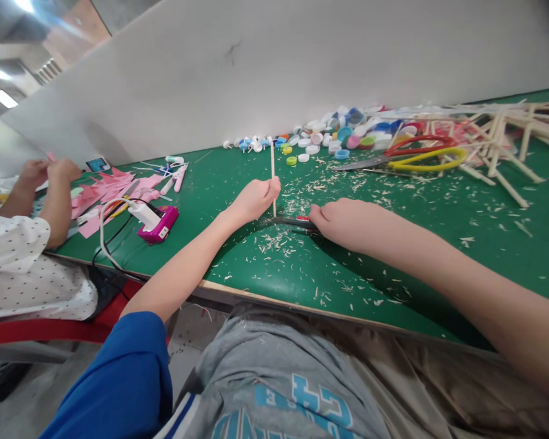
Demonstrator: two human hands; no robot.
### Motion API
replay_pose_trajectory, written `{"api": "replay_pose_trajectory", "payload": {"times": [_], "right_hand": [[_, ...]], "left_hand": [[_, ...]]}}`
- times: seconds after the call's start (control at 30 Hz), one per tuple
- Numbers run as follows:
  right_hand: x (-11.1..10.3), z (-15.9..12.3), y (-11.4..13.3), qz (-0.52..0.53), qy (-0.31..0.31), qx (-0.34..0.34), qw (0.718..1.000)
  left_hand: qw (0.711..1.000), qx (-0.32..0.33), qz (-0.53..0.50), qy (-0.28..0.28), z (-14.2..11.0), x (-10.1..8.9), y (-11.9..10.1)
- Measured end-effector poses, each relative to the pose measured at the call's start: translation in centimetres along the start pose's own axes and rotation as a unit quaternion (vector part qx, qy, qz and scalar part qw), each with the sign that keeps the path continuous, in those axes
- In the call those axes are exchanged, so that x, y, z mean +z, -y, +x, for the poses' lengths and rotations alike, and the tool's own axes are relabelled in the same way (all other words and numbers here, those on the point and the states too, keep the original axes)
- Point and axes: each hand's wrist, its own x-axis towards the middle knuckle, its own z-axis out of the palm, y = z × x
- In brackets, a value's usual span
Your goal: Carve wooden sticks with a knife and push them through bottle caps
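Note:
My left hand is closed in a pinch around a thin pale wooden stick. The stick stands nearly upright, its lower end close to the green tabletop. My right hand is wrapped around a knife with a dark narrow blade and a bit of red by the grip. The blade points left and its tip meets the lower end of the stick. Most of the handle is hidden in my fist. Wood shavings lie scattered below and around both hands.
Bottle caps are heaped along the grey partition. Scissors with red and yellow handles and a pile of wooden sticks lie right. Left are a magenta power adapter, cables, pink pieces and a co-worker's hands.

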Motion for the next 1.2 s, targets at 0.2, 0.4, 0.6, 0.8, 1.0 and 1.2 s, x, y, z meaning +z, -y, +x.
{"api": "replay_pose_trajectory", "payload": {"times": [0.2,0.4,0.6,0.8,1.0,1.2], "right_hand": [[0.3,0.13,0.02,-0.072,-0.025,-0.01,0.997],[-0.05,0.39,-0.18,-0.056,-0.001,-0.05,0.997],[-0.15,0.13,-0.36,0.004,0.018,-0.04,0.999],[0.62,0.2,-0.39,-0.037,-0.049,-0.008,0.998],[0.16,-0.09,0.31,-0.041,-0.023,0.008,0.999],[-0.1,-0.26,0.51,-0.023,-0.01,-0.01,1.0]], "left_hand": [[1.0,-0.006,-0.016,0.002,-0.13,-0.06,-0.15],[1.0,-0.002,-0.025,0.003,-0.11,-0.03,-0.27],[1.0,-0.008,-0.016,0.004,-0.12,-0.06,-0.32],[1.0,-0.004,-0.014,0.002,-0.16,-0.01,-0.24],[1.0,-0.009,-0.024,-0.001,-0.16,0.14,-0.35],[1.0,-0.004,-0.026,-0.007,-0.16,0.24,-0.33]]}}
